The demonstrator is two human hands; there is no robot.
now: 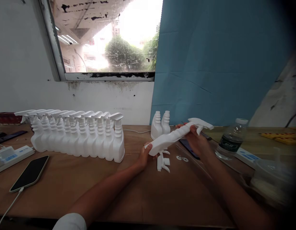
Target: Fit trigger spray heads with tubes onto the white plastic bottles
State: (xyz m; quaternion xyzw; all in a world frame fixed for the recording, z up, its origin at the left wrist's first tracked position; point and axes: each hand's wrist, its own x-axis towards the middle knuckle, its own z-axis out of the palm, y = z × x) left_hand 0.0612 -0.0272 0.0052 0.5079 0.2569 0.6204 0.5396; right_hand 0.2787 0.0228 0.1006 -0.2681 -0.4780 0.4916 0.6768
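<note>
A white spray bottle [170, 140] is held tilted above the table, its trigger head [200, 123] up to the right. My left hand [145, 156] grips its base, thumb on the side. Around the neck, just under the trigger head, my right hand [194, 137] is closed. Below the bottle lie loose white trigger sprayer heads [163, 163], partly hidden by it. Small white ring washers [182, 158] rest to their right. Behind my hands stand two white bottles [156, 124] without heads.
A row of several white spray bottles [90, 140] with heads fitted stands at the left. Nearer lies a phone [30, 172] on a cable, beside a power strip [13, 157]. At the right are a water bottle [230, 140], another power strip [246, 156] and a plastic cup [269, 179].
</note>
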